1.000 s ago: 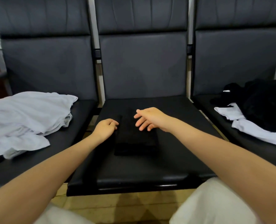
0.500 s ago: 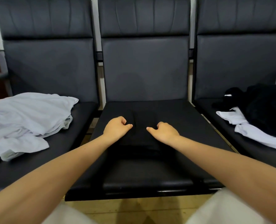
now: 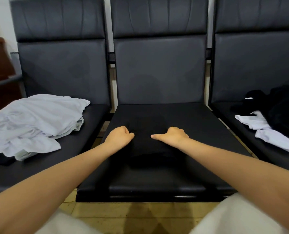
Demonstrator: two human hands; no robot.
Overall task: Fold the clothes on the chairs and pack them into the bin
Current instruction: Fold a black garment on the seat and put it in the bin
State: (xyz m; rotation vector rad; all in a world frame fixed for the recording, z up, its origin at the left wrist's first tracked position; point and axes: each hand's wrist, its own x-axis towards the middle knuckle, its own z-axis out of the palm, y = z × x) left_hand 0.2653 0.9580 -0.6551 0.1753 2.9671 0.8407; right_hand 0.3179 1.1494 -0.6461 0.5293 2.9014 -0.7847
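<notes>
Two bare hands are curled closed on a folded black garment (image 3: 148, 142) at the middle of the center chair seat (image 3: 199, 125), the left hand (image 3: 119, 136) gripping its left edge and the right hand (image 3: 173, 135) its right edge, thumbs pointing inward. Black on black hides the folds, so a loose layer could slip unseen and the bundle sag open if lifted. A pale crumpled pile (image 3: 34, 122) on the left chair and dark and white clothes (image 3: 275, 119) on the right chair lie unfolded; no bin is in view.
</notes>
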